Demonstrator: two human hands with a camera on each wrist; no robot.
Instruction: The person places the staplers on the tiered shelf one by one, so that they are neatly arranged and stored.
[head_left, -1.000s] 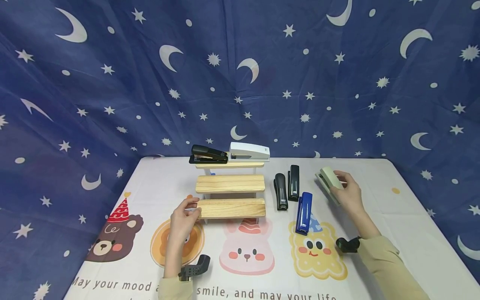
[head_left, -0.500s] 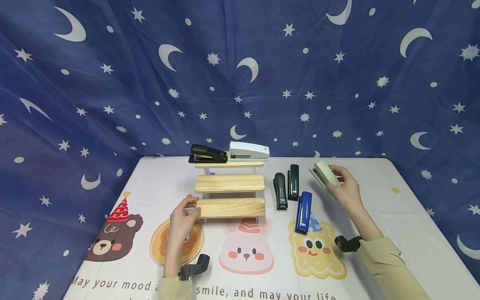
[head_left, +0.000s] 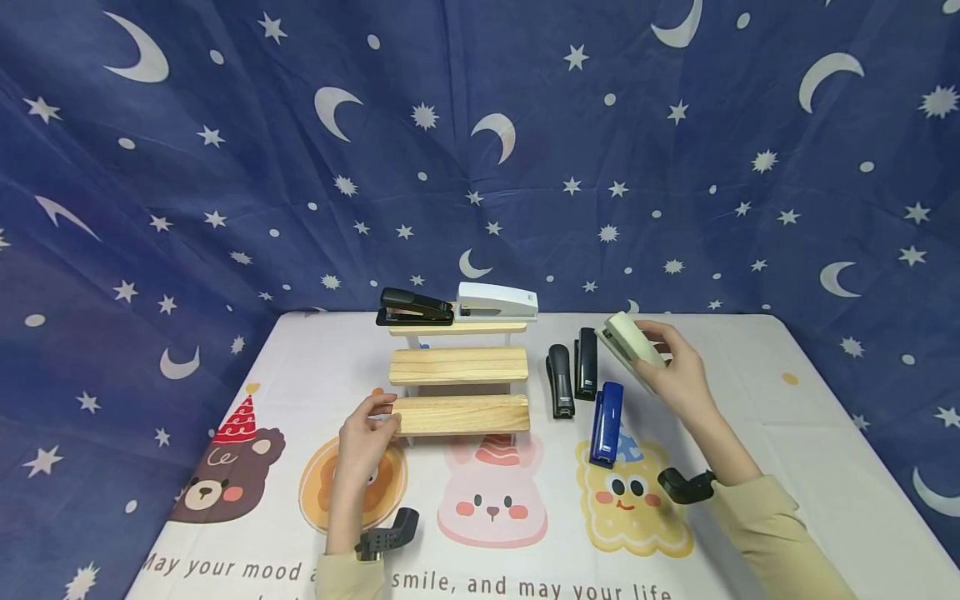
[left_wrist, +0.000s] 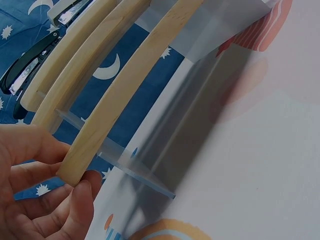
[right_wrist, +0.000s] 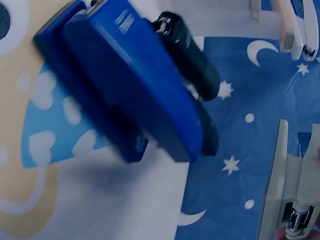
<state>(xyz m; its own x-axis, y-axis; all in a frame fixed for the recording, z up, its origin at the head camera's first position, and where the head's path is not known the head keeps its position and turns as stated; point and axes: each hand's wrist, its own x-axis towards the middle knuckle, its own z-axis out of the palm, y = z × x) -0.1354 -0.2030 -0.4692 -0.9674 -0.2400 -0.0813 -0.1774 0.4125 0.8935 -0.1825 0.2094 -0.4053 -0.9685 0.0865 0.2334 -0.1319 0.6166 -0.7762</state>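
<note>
A pale green stapler (head_left: pixel 632 343) hangs tilted above the table, and my right hand (head_left: pixel 681 377) grips it by its back part. In the right wrist view, part of this stapler (right_wrist: pixel 295 190) shows at the right edge. My left hand (head_left: pixel 365 433) pinches the left end of the lowest board (head_left: pixel 461 415) of a three-tier wooden stand; the left wrist view shows thumb and fingers around the board's end (left_wrist: pixel 75 167). On the top tier sit a black stapler (head_left: pixel 415 307) and a white stapler (head_left: pixel 497 302), end to end.
Between the stand and my right hand lie a blue stapler (head_left: pixel 607 423), a dark grey stapler (head_left: pixel 560 381) and a black stapler (head_left: pixel 587 363). The middle board (head_left: pixel 459 365) rises behind the lowest one. A starry blue curtain (head_left: pixel 480 167) hangs behind the printed white tablecloth (head_left: pixel 817 467).
My right hand has lifted the pale green stapler and carried it leftward, towards the stand. The left hand stays on the lowest board.
</note>
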